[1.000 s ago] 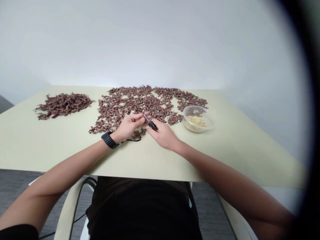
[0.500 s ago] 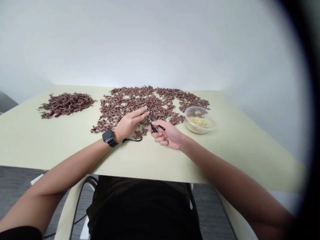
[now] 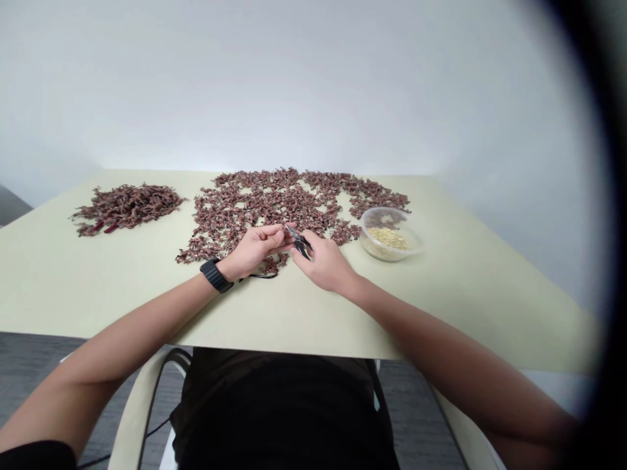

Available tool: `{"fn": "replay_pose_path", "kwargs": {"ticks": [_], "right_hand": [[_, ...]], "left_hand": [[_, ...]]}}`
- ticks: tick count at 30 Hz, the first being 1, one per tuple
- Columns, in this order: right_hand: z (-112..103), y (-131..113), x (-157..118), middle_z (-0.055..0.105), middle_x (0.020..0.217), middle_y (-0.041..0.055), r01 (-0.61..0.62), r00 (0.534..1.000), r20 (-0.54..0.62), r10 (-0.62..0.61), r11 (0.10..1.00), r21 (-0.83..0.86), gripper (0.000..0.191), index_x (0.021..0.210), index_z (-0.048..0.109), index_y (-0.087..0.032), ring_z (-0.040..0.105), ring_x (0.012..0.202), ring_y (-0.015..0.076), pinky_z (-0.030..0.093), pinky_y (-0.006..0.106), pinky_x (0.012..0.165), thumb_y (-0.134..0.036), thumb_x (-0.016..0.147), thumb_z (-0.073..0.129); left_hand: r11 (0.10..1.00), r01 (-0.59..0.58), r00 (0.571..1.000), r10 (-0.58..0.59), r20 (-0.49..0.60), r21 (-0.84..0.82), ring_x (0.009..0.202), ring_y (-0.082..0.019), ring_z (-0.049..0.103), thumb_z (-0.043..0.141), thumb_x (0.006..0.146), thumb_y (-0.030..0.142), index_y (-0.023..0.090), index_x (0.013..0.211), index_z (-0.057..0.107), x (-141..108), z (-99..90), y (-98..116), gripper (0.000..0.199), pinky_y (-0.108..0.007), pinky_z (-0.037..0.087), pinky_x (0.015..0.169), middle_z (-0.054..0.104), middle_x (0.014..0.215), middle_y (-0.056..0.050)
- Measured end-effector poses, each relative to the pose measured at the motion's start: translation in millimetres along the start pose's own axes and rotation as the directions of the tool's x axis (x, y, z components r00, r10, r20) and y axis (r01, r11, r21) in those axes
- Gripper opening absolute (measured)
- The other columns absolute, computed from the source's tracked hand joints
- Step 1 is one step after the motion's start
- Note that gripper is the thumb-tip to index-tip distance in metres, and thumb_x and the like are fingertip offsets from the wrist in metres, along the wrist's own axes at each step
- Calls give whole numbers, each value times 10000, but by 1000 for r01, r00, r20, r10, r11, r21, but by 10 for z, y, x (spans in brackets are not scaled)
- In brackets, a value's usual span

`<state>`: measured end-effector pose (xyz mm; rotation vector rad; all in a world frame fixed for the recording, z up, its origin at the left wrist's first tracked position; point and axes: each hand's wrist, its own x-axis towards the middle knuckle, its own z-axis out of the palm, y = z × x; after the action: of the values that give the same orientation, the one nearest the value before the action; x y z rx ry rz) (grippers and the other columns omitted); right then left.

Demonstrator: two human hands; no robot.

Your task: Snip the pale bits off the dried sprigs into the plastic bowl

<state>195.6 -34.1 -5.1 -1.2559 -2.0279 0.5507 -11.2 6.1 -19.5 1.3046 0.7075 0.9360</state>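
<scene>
Small black-handled pliers (image 3: 300, 245) sit between the two hands, just above the desk (image 3: 465, 307), their long axis running from near right to far left with the slim metal tips aimed at the other hand. The right hand (image 3: 326, 264) is nearer the handles and closes around them, fingers curled narrowly. The left hand (image 3: 252, 247) comes in from the left, its thumb and fingers pinched together right at the tips; anything held there is too small to tell. A black wristwatch (image 3: 214, 275) circles the left wrist, and a thin black cord (image 3: 262, 276) lies just below that hand. Under and beyond the hands spreads a wide layer of reddish-brown sprigs (image 3: 255, 202). A denser heap of them (image 3: 126, 207) sits far left, and a clear plastic tub (image 3: 386, 251) with pale yellow bits (image 3: 389, 238) stands to the right.
</scene>
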Motion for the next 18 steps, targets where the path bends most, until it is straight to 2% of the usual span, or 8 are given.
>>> {"fn": "replay_pose_path", "kwargs": {"ticks": [5,14,18], "right_hand": [[19,21,-3,647,791,16,15,1000,-8,-15,1000,-9,227,1026,587,-212,505,613,155,312,276,624,-421,949,545],[44,5,-23,656,792,27,-30,999,15,30,1000,2,288,1112,601,-206,530,627,170,315,278,623,-441,959,536],[77,2,-41,634,781,11,-58,998,33,56,996,63,260,1080,600,-217,516,642,164,321,282,633,-438,960,534]], "left_hand": [[1000,-6,1000,6,-5,5,1202,-253,673,765,863,491,214,1251,752,-7,19,13,477,-416,551,1064,684,1343,-105],[1000,-7,1000,8,-24,15,1281,-271,631,769,853,507,208,1178,783,-22,50,22,442,-390,557,1055,613,1458,-105],[997,-63,996,66,-61,40,1276,-289,636,793,828,511,198,1195,780,-16,69,-24,482,-447,531,1092,649,1411,-115]]}}
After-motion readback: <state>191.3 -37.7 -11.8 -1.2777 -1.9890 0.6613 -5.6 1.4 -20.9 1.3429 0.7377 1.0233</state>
